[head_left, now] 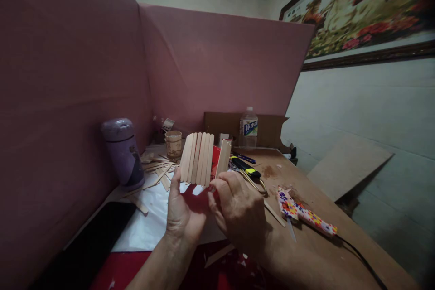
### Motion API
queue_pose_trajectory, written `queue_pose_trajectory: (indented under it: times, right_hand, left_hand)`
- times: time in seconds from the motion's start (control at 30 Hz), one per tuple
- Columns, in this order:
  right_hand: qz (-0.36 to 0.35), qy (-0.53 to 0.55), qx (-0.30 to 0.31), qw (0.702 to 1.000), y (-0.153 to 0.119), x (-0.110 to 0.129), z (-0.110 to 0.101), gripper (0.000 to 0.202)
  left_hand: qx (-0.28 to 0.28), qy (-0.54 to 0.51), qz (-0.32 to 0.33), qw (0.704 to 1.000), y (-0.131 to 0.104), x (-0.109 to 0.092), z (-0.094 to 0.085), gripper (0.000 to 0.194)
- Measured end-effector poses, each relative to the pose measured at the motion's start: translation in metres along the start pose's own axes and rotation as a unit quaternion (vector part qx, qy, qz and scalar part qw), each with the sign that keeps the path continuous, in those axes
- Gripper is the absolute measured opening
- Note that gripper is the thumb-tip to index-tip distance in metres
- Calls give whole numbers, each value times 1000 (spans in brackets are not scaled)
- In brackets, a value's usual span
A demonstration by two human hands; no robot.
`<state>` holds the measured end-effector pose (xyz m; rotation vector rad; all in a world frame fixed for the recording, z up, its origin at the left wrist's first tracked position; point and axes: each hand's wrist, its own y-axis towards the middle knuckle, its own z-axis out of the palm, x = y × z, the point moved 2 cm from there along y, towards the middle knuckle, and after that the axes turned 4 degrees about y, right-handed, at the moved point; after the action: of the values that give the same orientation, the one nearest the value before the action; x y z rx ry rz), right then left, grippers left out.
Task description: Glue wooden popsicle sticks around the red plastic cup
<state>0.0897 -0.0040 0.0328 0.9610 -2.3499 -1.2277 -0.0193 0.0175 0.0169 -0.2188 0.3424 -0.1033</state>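
Note:
My left hand (183, 210) grips a panel of popsicle sticks (200, 158) by its lower left edge, thumb along the outer stick. The panel stands upright, its several flat sticks side by side with rounded tops. In my right hand (236, 204) is a popsicle stick (223, 158), pinched at its lower end and tilted slightly, with a gap between it and the panel. The fingers of that hand come close to the panel's lower right corner. Whether it is one stick or two pressed together, I cannot tell.
Loose sticks (163, 172) lie behind my left hand near a purple bottle (124, 154) and a small wooden cup (173, 144). To the right are a yellow-black cutter (249, 168), scissors (260, 186) and a flowered glue gun (306, 215) with its cord. A plastic bottle (249, 129) stands behind.

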Motion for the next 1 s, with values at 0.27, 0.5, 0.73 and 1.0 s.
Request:
queue_pose_trajectory:
  times: [0.27,0.5,0.73,1.0]
  right_hand:
    - [26,31,-8,999,0,1,-3,13]
    - [207,172,17,963,7,-8,-5,14]
    - [251,216,-45,943,21,-26,-19,13]
    - [46,102,43,993,8,-5,-20,18]
  left_hand:
    - [4,6,-16,1000,1,1,-3,45]
    - [39,18,-50,998,1,4,-4,53]
    - [76,-11,-78,994,-1,4,-2,58]
    - [51,0,-72,996,1,5,-5,49]
